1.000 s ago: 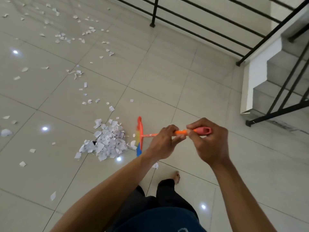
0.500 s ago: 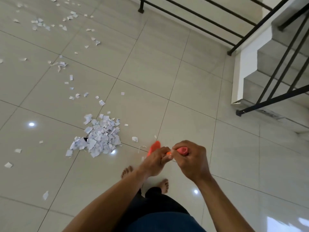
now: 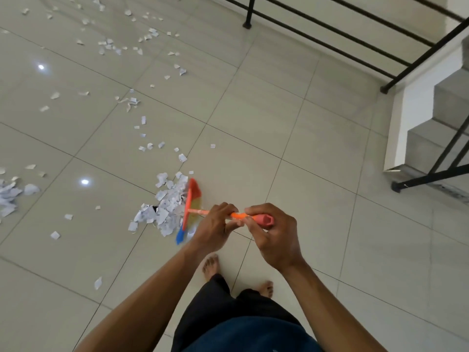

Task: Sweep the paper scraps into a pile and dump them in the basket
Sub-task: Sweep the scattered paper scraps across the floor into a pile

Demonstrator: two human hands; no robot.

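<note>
Two hands grip the broom beside the paper scraps

Many of the white paper scraps sit in a pile on the tiled floor, near the person's bare feet. The broom's orange head touches the right side of the pile. The left hand has its fingers curled round the orange stick near the head. The right hand is wrapped round the pink end. More scraps lie spread over the floor to the left and far up. A black railing and grey stairs are on the right
</note>
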